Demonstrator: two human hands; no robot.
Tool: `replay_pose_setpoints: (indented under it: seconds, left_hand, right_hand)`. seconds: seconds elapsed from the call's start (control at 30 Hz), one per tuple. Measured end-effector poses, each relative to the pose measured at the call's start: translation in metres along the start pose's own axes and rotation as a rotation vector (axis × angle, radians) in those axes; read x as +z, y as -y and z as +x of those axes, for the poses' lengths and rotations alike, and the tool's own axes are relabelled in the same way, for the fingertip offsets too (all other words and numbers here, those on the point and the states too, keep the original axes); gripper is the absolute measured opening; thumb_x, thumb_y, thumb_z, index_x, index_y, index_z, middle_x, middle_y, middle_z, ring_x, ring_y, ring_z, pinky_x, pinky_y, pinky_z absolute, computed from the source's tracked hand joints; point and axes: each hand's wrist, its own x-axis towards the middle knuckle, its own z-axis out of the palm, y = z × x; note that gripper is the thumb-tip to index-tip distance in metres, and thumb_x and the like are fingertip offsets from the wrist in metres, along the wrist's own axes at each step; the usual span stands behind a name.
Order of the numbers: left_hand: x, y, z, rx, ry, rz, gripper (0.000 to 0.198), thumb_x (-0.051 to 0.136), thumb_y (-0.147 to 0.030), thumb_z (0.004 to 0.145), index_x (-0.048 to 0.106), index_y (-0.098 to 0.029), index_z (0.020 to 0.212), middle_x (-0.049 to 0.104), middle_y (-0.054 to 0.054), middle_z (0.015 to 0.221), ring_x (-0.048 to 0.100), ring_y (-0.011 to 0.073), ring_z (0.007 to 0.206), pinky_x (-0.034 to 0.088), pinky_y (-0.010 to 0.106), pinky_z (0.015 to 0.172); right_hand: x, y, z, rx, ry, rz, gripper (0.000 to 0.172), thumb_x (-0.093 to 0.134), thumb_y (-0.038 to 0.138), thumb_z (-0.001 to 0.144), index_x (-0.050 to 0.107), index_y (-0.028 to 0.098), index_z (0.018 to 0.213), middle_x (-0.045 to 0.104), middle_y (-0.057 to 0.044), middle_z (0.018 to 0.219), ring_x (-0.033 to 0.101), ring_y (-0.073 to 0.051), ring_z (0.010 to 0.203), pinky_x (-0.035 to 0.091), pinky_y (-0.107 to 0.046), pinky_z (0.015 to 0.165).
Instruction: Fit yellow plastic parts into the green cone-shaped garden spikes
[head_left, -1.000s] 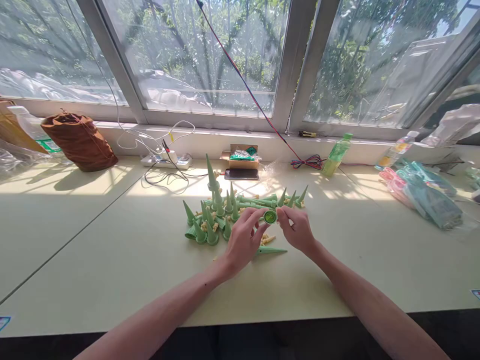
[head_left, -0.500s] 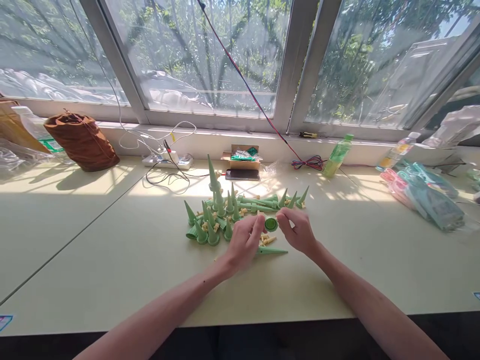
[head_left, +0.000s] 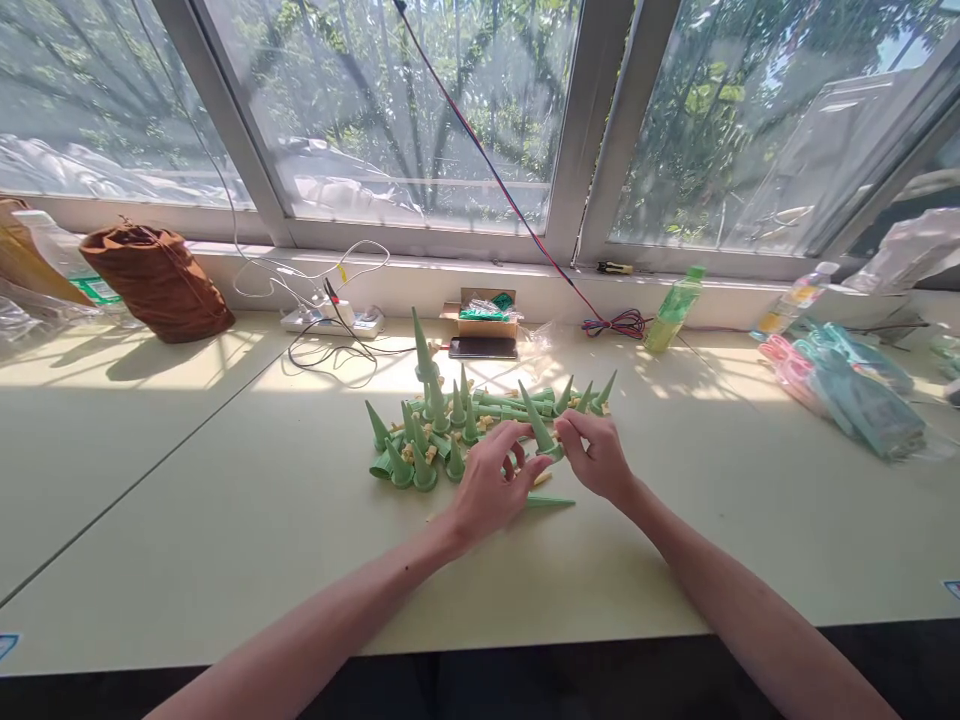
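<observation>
My left hand (head_left: 495,480) grips a green cone-shaped plastic watering spike (head_left: 536,420) by its wide collar, thumb below and fingers behind; the point leans up and left. Against the collar's right side, my right hand (head_left: 596,455) is closed in a pinch. Whatever lies between its fingertips is mostly hidden, though a speck of pale yellow shows there. Under the hands a long green spike (head_left: 551,501) lies flat beside small yellow pieces (head_left: 541,481). To the left stand several upright green spikes (head_left: 424,470), with yellow valve-like pieces (head_left: 409,452) among them.
Behind the hands lie more green spikes (head_left: 502,410). Farther back are a phone (head_left: 484,347), a small cardboard box (head_left: 487,326) and a power strip (head_left: 367,325) with cables. A brown bag (head_left: 157,285) stands left; a green bottle (head_left: 675,312) and plastic packs (head_left: 862,390) are right.
The spike in my left hand has turned from showing its open round end to pointing up and left. My left fingers have shifted around its collar; my right hand stays close beside it.
</observation>
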Motion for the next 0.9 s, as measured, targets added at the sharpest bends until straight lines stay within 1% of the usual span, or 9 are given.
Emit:
replay_pose_setpoints:
  seconds: [0.13,0.23,0.3,0.47,0.57,0.63,0.7,0.8,0.9]
  left_hand:
    - [0.002,0.007,-0.002,0.113,-0.002,0.038,0.024,0.058,-0.027,0.093,0.059,-0.02,0.116,0.062,0.006,0.102,0.058,0.009,0.068,0.047,0.018,0.051]
    - [0.003,0.012,-0.003,0.221,-0.036,0.096,0.027,0.053,-0.022,0.095,0.056,-0.021,0.122,0.06,0.007,0.107,0.058,0.0085,0.069,0.05,0.021,0.058]
    - [0.003,0.014,-0.003,0.246,-0.061,0.133,0.026,0.052,-0.021,0.095,0.057,-0.021,0.121,0.059,0.008,0.108,0.058,0.0086,0.069,0.052,0.023,0.061]
    - [0.003,0.009,-0.001,0.137,-0.105,0.112,0.021,0.052,-0.024,0.096,0.057,-0.021,0.116,0.056,0.006,0.108,0.056,0.0071,0.066,0.048,0.02,0.054]
    - [0.001,0.005,-0.001,0.073,-0.13,0.097,0.013,0.049,-0.028,0.097,0.056,-0.017,0.096,0.056,0.003,0.091,0.052,0.0075,0.063,0.042,0.019,0.052]
    - [0.0,0.003,0.0,0.056,-0.119,0.125,0.024,0.046,-0.03,0.098,0.054,-0.016,0.08,0.052,0.0,0.075,0.047,0.0087,0.06,0.038,0.022,0.055]
    - [-0.001,0.002,0.0,0.04,-0.081,0.152,0.034,0.043,-0.033,0.099,0.051,-0.016,0.07,0.048,-0.001,0.065,0.044,0.0099,0.059,0.035,0.024,0.057]
    - [-0.002,0.002,-0.001,-0.006,-0.013,0.152,0.043,0.039,-0.038,0.1,0.05,-0.016,0.065,0.048,-0.001,0.061,0.043,0.0108,0.058,0.031,0.025,0.057]
    - [-0.003,0.0,-0.001,-0.039,0.03,0.133,0.047,0.036,-0.041,0.1,0.048,-0.016,0.063,0.048,-0.001,0.06,0.042,0.0109,0.057,0.03,0.026,0.057]
  right_hand:
    - [0.0,0.0,0.001,0.008,0.01,-0.021,0.04,0.041,0.027,0.099,0.032,0.02,0.061,0.033,0.005,0.052,0.03,-0.008,0.046,0.025,-0.024,0.048]
    - [0.001,0.001,0.002,0.015,0.019,-0.027,0.041,0.04,0.028,0.1,0.032,0.02,0.06,0.033,0.005,0.05,0.03,-0.008,0.045,0.025,-0.024,0.047]
    - [0.002,0.002,0.002,0.018,0.016,-0.027,0.041,0.039,0.028,0.1,0.034,0.02,0.06,0.036,0.005,0.05,0.032,-0.008,0.045,0.025,-0.024,0.047]
    - [0.003,0.007,0.001,0.045,-0.058,0.018,0.038,0.039,0.027,0.1,0.041,0.02,0.063,0.047,0.003,0.054,0.042,-0.009,0.048,0.032,-0.023,0.05]
    - [0.003,0.007,0.0,0.075,-0.107,0.059,0.036,0.04,0.026,0.1,0.042,0.02,0.065,0.047,0.004,0.054,0.042,-0.009,0.048,0.033,-0.022,0.051]
    - [0.002,0.007,0.0,0.07,-0.119,0.073,0.035,0.04,0.025,0.1,0.043,0.02,0.066,0.044,0.004,0.053,0.04,-0.009,0.047,0.033,-0.023,0.05]
    - [0.002,0.007,-0.001,0.04,-0.115,0.07,0.033,0.041,0.024,0.1,0.044,0.02,0.068,0.044,0.005,0.054,0.038,-0.009,0.048,0.033,-0.023,0.05]
    - [0.002,0.008,-0.001,-0.031,-0.079,0.058,0.029,0.042,0.022,0.099,0.047,0.02,0.07,0.046,0.003,0.058,0.041,-0.01,0.052,0.035,-0.022,0.052]
    - [0.001,0.009,0.0,-0.074,-0.038,0.062,0.026,0.044,0.02,0.098,0.05,0.02,0.073,0.048,0.003,0.06,0.043,-0.009,0.053,0.036,-0.022,0.053]
